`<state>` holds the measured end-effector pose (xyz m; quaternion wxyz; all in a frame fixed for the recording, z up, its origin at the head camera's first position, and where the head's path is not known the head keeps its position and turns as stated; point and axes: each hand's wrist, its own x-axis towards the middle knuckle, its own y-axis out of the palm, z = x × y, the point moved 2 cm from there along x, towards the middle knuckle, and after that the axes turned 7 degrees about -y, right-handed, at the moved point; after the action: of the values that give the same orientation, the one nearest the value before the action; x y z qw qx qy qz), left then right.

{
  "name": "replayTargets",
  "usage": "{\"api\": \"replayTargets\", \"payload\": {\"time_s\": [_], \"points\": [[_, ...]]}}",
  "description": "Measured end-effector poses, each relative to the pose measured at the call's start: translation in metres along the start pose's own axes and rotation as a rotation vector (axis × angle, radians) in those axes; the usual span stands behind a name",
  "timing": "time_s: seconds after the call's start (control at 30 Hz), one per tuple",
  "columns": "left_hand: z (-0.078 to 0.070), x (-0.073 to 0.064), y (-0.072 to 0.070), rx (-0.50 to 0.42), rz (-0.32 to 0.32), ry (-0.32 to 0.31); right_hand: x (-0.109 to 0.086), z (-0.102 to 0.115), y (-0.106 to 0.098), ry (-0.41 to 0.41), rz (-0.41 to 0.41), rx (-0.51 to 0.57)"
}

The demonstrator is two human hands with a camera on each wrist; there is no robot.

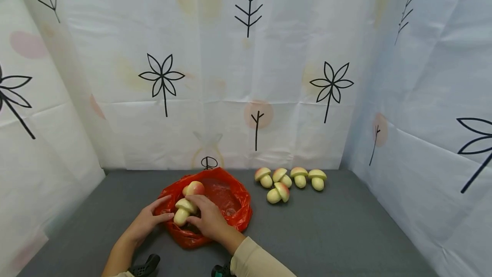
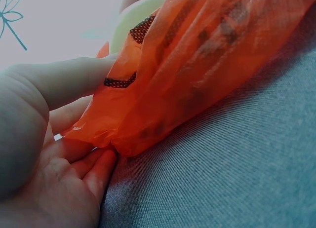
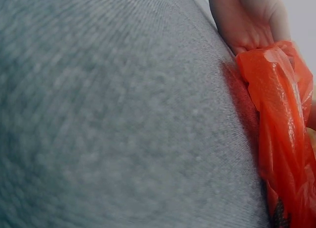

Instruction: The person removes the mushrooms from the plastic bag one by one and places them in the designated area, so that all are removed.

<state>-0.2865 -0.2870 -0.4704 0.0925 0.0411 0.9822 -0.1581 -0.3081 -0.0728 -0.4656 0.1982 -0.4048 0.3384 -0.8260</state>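
Note:
A red plastic bag (image 1: pixel 243 208) lies with its mouth spread wide on the dark grey table. At its left rim my left hand (image 1: pixel 145 222) pinches the plastic, thumb inside and fingers on the outside, as the left wrist view shows on the bag (image 2: pixel 163 104). Inside the bag's left part, my right hand (image 1: pixel 210 220) holds a pale yellow toy mushroom (image 1: pixel 182 216) by its cap, the stem pointing toward me. Just behind it sits another mushroom (image 1: pixel 197 188) with a reddish cap. In the right wrist view the bag (image 3: pixel 279 114) hides most of the mushrooms.
Several more toy mushrooms (image 1: pixel 299 177) with yellow and reddish caps stand or lie in a group on the table (image 1: pixel 326 234), right of the bag. A white patterned cloth (image 1: pixel 215 76) hangs along the back and both sides.

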Motion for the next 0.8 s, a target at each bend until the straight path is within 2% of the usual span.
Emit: {"api": "replayTargets", "payload": {"time_s": [0.17, 0.27, 0.63, 0.8], "points": [[0.000, -0.001, 0.000, 0.016, -0.004, -0.006, -0.001, -0.003, 0.000, 0.003, -0.070, 0.024], [0.000, 0.000, 0.000, 0.015, -0.007, -0.007, -0.001, -0.004, -0.001, 0.013, -0.082, 0.041], [0.000, 0.000, 0.000, 0.019, -0.015, -0.010, -0.001, -0.003, -0.008, 0.049, -0.055, 0.041], [0.000, 0.000, 0.000, 0.020, -0.013, -0.003, -0.002, -0.003, -0.013, 0.043, -0.053, 0.084]]}}
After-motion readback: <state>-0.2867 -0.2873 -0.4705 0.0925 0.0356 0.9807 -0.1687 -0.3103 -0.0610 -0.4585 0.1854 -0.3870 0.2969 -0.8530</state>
